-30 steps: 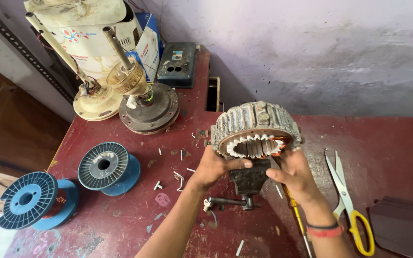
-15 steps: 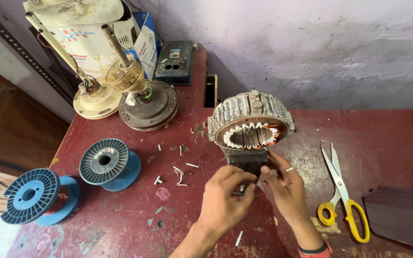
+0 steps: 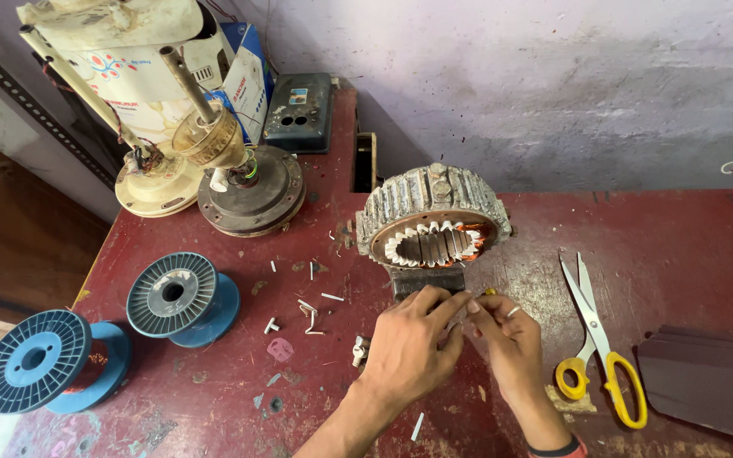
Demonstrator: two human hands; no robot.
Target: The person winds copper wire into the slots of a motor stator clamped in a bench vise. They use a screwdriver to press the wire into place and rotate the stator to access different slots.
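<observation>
Steel stator frame centre: likely heavy, stiff; hold outer rim. Left hand, right hand grips pinched below it; contents unclear.

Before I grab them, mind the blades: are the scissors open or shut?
Open: the scissors lie flat, blades spread in a narrow V.

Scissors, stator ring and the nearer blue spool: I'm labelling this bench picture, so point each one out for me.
scissors (image 3: pixel 588 312): head view, on the blades near the pivot.
stator ring (image 3: pixel 431 197): head view, on the top of its ribbed outer wall.
nearer blue spool (image 3: pixel 34 358): head view, on the upper flange.
</observation>
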